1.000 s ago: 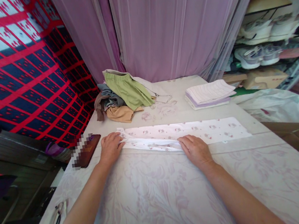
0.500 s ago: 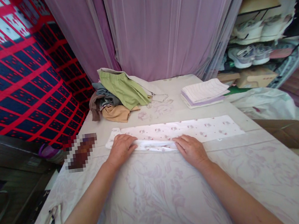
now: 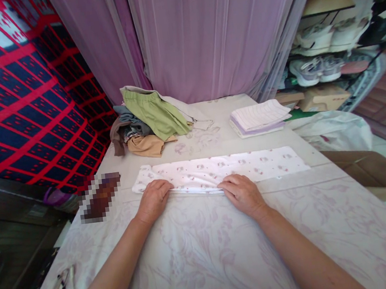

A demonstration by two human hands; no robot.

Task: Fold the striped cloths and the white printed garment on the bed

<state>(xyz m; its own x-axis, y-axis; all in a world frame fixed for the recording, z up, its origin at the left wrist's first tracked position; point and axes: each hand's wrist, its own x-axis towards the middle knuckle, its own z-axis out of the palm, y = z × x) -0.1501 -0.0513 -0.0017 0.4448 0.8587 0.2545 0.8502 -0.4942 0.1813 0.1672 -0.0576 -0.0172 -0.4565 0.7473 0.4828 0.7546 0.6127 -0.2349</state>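
Note:
A long white cloth (image 3: 238, 166) with small pink print lies folded into a strip across the table (image 3: 199, 256). My left hand (image 3: 153, 200) rests palm down on the strip's near edge toward its left end. My right hand (image 3: 242, 195) presses the same near edge around the middle, fingers curled onto the fold. Both hands lie flat on the fabric rather than gripping it. The strip's right half stretches free of my hands.
A heap of loose clothes (image 3: 148, 122) with a green garment on top sits at the back left. A folded white stack (image 3: 259, 117) lies at the back right. A dark pixelated object (image 3: 101, 197) lies left of the strip. Purple curtains hang behind; shoes sit on shelves at right.
The cloth's near fold has been pressed flatter and the raised crease between my hands is gone. My left hand slid right along the edge; the view shifted slightly.

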